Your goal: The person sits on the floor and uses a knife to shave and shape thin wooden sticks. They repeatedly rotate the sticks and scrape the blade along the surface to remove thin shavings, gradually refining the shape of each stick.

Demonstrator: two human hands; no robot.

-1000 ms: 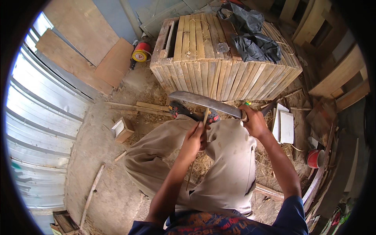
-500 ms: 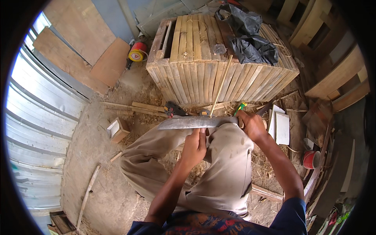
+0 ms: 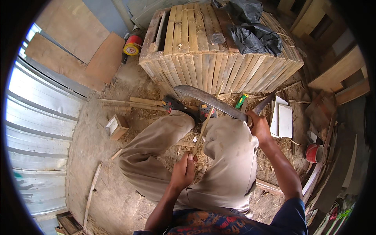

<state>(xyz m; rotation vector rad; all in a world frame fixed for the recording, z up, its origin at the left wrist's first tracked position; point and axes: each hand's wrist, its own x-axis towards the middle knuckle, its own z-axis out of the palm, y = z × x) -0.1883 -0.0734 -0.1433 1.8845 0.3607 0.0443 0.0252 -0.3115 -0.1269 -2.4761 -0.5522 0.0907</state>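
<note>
One machete, one wooden strip

The left hand grips the strip between two trousered legs; the right hand is clenched around the machete's handle, its blade crossing the strip, contact unclear. Outward: two dark shoes, one green-and-yellow object, one slatted wooden box and, at right, one red can

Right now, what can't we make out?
All in the head view:
Blade handle: mostly hidden by the right grip.
Thin stick: held stretch hidden by the left grip.
Slatted box: top partly hidden by black plastic.
Black plastic: far end cut off by top edge.
</note>
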